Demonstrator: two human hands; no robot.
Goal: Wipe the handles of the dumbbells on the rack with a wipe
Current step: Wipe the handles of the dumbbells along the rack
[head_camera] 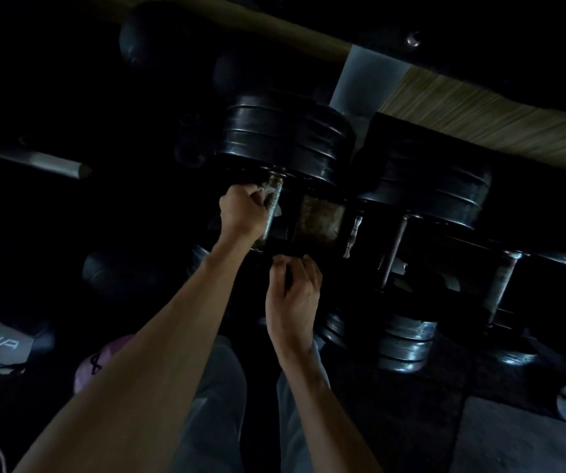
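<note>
- Left hand [243, 209]: we see it clenched round the knurled handle [272, 213] of the nearest dumbbell, with a crumpled white wipe [268, 192] pressed between fingers and steel.
- Right hand [294, 291]: its fingers curl over the dark front edge of the rack [312, 254], apparently gripping it for support; the shadow hides the exact contact.
- Location: the dumbbell lies on the rack, its far stack of black plates [281, 141] just beyond the left hand, the near end hidden under the forearm.
- Handling: we judge the dumbbell heavy and rigid, best left seated on the rack; the wipe is soft and thin, and the knurling will likely snag it, so a full wraparound grip with twisting suits better than a fingertip pinch.
- Orientation: the handle's long axis runs away from us, tilting slightly rightward toward the plates.
- Neighbouring dumbbells [428, 196] sit to the right, their handles [353, 235] lying roughly parallel and not yet attended to.
</note>
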